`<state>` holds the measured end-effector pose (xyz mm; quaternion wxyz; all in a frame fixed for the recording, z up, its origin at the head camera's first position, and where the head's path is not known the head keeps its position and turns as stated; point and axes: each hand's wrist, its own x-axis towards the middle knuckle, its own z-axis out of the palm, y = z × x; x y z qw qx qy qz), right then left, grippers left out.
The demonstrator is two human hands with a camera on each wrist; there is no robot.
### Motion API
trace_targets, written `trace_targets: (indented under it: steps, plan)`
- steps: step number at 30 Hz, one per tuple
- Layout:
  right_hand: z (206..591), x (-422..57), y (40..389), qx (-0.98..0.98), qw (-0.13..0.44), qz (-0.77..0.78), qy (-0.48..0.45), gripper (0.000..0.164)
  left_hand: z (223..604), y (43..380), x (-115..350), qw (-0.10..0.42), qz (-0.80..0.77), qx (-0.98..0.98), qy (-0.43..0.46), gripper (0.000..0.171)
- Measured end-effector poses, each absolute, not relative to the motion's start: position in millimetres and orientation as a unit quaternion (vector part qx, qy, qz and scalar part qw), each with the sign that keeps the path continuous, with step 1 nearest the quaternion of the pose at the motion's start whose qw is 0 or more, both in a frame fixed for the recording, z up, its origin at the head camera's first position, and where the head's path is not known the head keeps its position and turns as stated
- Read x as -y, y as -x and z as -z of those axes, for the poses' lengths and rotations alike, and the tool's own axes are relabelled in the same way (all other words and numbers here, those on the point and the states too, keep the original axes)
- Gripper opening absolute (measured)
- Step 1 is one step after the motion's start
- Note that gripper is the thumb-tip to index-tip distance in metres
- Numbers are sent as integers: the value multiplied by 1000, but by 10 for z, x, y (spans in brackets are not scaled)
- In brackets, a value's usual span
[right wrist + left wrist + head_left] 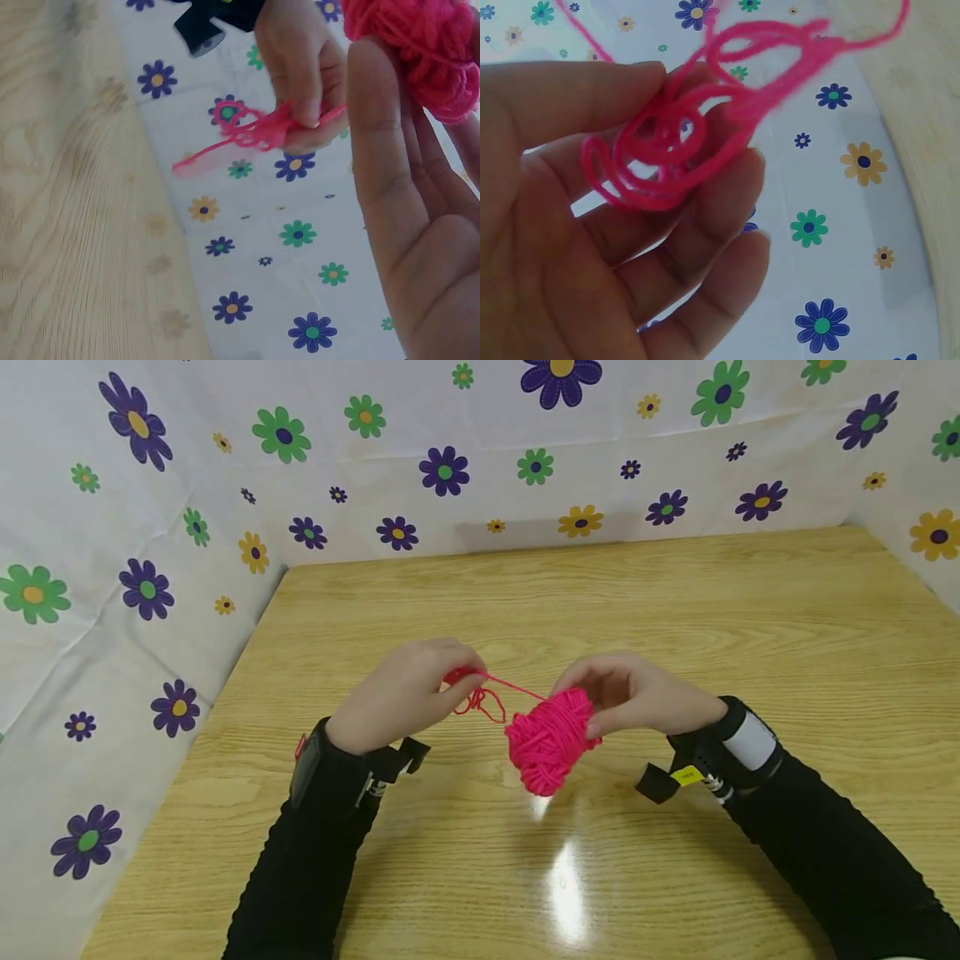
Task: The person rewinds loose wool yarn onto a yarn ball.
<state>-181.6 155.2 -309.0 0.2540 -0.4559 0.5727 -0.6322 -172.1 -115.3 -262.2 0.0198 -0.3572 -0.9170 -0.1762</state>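
Note:
A bright pink ball of yarn (550, 739) is held up over the table by the right hand (630, 693), thumb on its near side and fingers behind it. From the ball a single strand (513, 686) runs taut to the left hand (416, 693). Thumb and fingers of that left hand pinch a small bunch of loose yarn loops (660, 142), and some of the loops dangle below the fingertips. In the right wrist view, the yarn ball (427, 45) fills the top right corner, close to the fingers, and a loose tail of yarn trails from the left hand.
Under both hands lies a light wooden table (360, 602). A white cloth (487, 410) printed with flowers stands behind it and along its sides. Each wrist wears a black strap with a small camera, such as the right wrist camera (658, 783).

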Motion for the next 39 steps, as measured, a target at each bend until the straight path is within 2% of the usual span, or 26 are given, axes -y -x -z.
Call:
trace_targets:
  steps: [7,16,23,39]
  plan:
    - [3068,-1551,1802,-485,212,733,427,29,2705,1735,1084,-4,170,916,363,15]
    - [3008,-1521,1783,-474,79,820,311,28,2768,1684,957,-13,145,907,395,15]
    - [2981,-1516,1791,-513,10,825,237,27,2787,1629,888,-15,141,902,408,15]
    - [3076,-1543,1923,-620,-109,755,182,30,2803,1532,802,-31,130,889,438,14]
